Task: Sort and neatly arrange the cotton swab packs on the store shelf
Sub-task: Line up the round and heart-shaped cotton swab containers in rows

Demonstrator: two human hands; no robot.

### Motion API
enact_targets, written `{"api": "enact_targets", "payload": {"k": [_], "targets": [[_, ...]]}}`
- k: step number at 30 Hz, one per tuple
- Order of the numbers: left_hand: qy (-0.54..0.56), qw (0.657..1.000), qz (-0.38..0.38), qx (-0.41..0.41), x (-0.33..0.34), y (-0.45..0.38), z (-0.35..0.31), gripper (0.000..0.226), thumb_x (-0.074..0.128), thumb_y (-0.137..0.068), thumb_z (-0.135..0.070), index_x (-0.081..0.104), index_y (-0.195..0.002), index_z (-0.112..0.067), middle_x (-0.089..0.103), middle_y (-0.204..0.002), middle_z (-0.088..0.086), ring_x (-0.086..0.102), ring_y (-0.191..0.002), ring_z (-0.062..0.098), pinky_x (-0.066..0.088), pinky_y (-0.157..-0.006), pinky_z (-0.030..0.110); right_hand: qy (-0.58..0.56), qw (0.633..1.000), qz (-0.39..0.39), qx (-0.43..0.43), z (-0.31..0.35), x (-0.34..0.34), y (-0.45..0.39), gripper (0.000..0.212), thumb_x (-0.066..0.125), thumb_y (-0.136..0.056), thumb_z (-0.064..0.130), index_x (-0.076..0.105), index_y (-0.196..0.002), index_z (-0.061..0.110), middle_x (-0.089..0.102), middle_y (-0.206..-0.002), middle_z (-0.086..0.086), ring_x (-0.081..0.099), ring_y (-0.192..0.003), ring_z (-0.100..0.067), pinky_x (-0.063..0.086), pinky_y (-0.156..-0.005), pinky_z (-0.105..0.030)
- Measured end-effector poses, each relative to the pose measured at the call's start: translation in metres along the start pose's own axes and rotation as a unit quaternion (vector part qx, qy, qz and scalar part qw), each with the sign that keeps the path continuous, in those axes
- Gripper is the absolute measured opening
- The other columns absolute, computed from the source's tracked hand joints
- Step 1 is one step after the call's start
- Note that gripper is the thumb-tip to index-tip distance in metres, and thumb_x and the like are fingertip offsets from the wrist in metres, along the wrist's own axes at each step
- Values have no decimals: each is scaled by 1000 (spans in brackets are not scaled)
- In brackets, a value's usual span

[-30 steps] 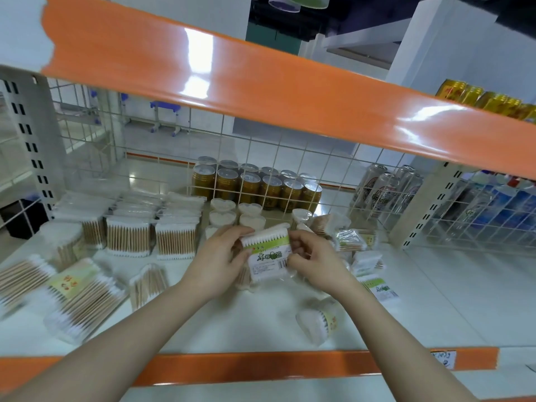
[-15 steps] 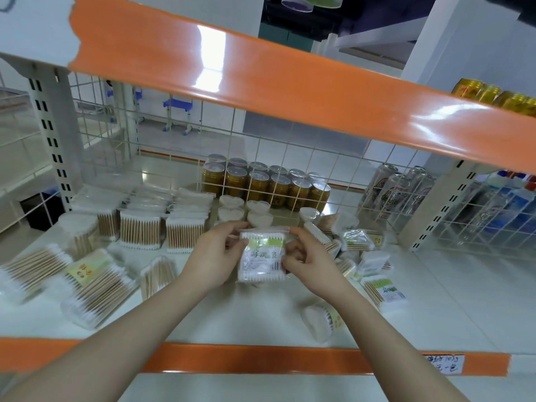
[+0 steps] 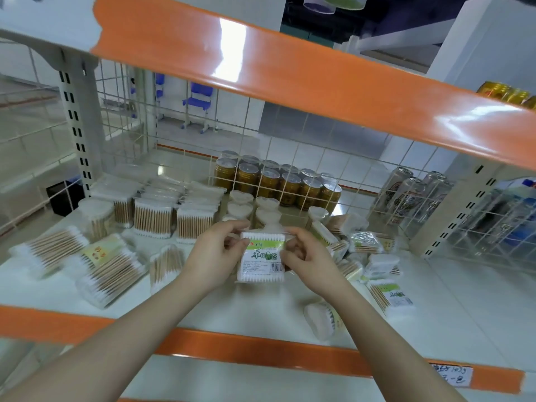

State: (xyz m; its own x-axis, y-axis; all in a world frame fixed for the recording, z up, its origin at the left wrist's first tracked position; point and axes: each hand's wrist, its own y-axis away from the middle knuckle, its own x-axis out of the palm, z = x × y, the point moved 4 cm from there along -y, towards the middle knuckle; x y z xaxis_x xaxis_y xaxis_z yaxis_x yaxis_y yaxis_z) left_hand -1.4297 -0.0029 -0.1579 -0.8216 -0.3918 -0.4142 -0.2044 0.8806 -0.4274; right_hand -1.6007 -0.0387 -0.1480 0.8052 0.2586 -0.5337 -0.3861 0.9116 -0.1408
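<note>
Both hands hold one flat cotton swab pack (image 3: 262,258) with a green and white label, upright over the middle of the white shelf (image 3: 249,311). My left hand (image 3: 216,256) grips its left edge and my right hand (image 3: 309,264) grips its right edge. Upright packs of wooden-stick swabs (image 3: 153,217) stand in rows at the back left. Long flat swab packs (image 3: 107,271) lie at the front left. A jumble of small packs (image 3: 365,243) lies to the right of my hands. One green-labelled pack (image 3: 391,297) and a round pack (image 3: 320,319) lie near the front right.
Heart-shaped white swab tubs (image 3: 240,208) stand behind my hands. Gold cans (image 3: 278,185) and silver cans (image 3: 412,195) line up behind the wire mesh back. An orange upper shelf edge (image 3: 290,74) hangs overhead. The orange front lip (image 3: 261,348) carries a handwritten price tag (image 3: 451,375).
The pack in my hands has turned from tilted to upright, with its label facing me. The view has shifted left, so the shelf contents sit further right in the frame.
</note>
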Motion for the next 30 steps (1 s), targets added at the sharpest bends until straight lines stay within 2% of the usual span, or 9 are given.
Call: {"api": "enact_targets", "payload": {"k": [4, 7, 12, 15, 17, 20, 22, 25, 30], "targets": [[2, 1000, -2, -2, -5, 3, 2, 30, 60, -88, -12, 61, -117, -14, 59, -106, -4, 52, -82, -4, 38, -69, -2, 1, 1000, 4, -1, 4, 4, -1, 34, 54, -90, 4, 49, -119, 20, 55, -84, 2, 56, -65, 2, 55, -76, -30], [13, 1000, -6, -6, -10, 2, 2, 29, 60, -87, -10, 61, -116, -15, 59, -103, -6, 53, -82, -3, 38, -69, -2, -1, 1000, -1, -3, 10, 7, -1, 28, 57, -88, 7, 53, -102, 30, 61, -94, -9, 64, -82, -22, 55, -80, -41], [42, 999, 10, -22, -21, 0, 9, 32, 60, -87, -7, 59, -116, -20, 55, -93, -17, 55, -83, -4, 41, -69, -1, -15, 1000, -8, -9, 24, 17, -2, 23, 67, -80, 3, 55, -82, 23, 57, -70, 3, 54, -62, -10, 48, -59, -24], [37, 999, 4, -23, -33, 1, 18, 33, 60, -87, -6, 58, -117, -19, 60, -98, -8, 56, -87, -2, 42, -72, 0, -7, 999, -30, -12, 33, 29, -3, 21, 68, -78, 5, 54, -78, 20, 62, -77, -9, 61, -70, -27, 50, -60, -28], [11, 1000, -8, -7, -46, 1, 25, 33, 59, -87, -5, 59, -118, -15, 61, -100, -6, 55, -86, 0, 38, -71, -3, -4, 999, -50, -14, 39, 38, -4, 21, 68, -78, 4, 53, -77, 19, 63, -82, -15, 62, -76, -30, 50, -63, -28], [-39, 999, -32, 2, -73, 1, 40, 31, 56, -86, -1, 61, -116, -8, 60, -106, -2, 53, -89, 7, 35, -71, -3, 20, 997, -71, -17, 47, 51, -8, 24, 68, -77, 3, 51, -75, 21, 57, -74, -6, 54, -65, -13, 44, -56, -18], [-69, 997, -42, -7, -92, 1, 53, 30, 55, -86, -1, 62, -115, -7, 63, -108, 1, 54, -92, 9, 36, -75, 6, 27, 996, -78, -25, 53, 60, -10, 26, 67, -77, 2, 50, -73, 22, 51, -71, 0, 45, -58, -2, 39, -52, -12], [-120, 991, -58, -13, -119, 1, 70, 28, 56, -85, -1, 64, -111, -8, 64, -110, 7, 59, -97, 19, 40, -78, 24, 64, 994, -84, -42, 62, 76, -17, 24, 64, -75, 3, 50, -77, 21, 50, -77, 2, 44, -65, -5, 37, -56, -11], [-161, 985, -52, -21, -149, 0, 91, 26, 55, -84, -1, 66, -107, -10, 62, -110, 8, 59, -93, 25, 40, -72, 27, 144, 986, -80, -39, 75, 99, -37, 28, 66, -76, 10, 52, -96, 24, 45, -95, 0, 42, -71, -1, 32, -57, -9]]}}
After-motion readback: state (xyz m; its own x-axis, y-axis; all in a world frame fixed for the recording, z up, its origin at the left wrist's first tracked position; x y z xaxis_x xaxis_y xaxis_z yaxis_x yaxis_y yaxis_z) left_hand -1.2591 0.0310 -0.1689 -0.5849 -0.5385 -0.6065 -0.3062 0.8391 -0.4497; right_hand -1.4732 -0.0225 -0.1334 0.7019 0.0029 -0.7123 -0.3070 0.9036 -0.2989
